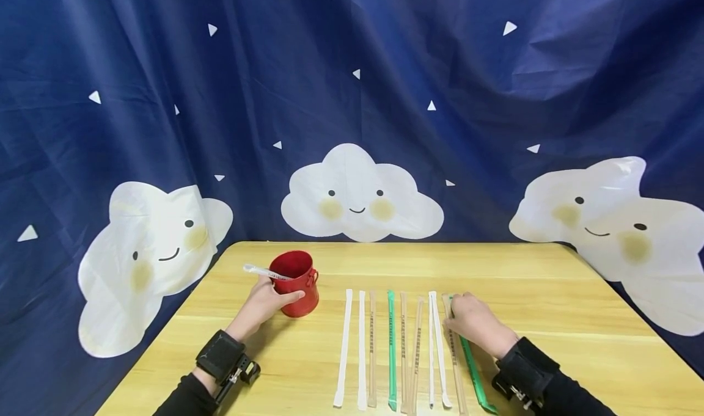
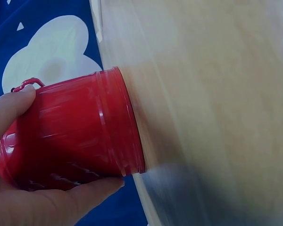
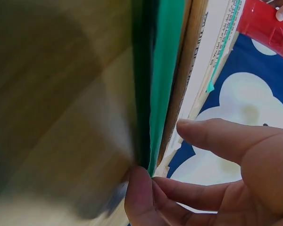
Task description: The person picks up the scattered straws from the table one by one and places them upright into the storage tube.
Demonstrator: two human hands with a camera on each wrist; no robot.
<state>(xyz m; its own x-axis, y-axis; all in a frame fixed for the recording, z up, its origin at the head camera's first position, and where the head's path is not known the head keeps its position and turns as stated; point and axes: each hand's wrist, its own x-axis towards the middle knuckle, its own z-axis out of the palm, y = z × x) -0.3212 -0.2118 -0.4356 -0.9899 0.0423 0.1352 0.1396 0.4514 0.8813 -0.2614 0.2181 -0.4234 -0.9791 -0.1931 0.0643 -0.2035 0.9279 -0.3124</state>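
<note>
My left hand (image 1: 267, 306) grips a small red metal bucket (image 1: 302, 298) from its left side, with thumb and fingers around the wall in the left wrist view. One white-wrapped straw (image 1: 258, 270) leans out over the bucket's left rim. At the right end of a row of wrapped straws, my right hand (image 1: 477, 321) reaches over the top of a green straw (image 1: 474, 373). In the right wrist view a fingertip touches that straw's far end, while the thumb stands apart from it. Just left of this hand lies a tan straw (image 1: 455, 367).
Several more wrapped straws lie roughly parallel on the wooden table (image 1: 555, 318), among them a white straw (image 1: 343, 349), another green straw (image 1: 392, 355) and a tan straw (image 1: 416, 355). A blue curtain (image 1: 385, 25) with printed clouds hangs behind the table's back edge.
</note>
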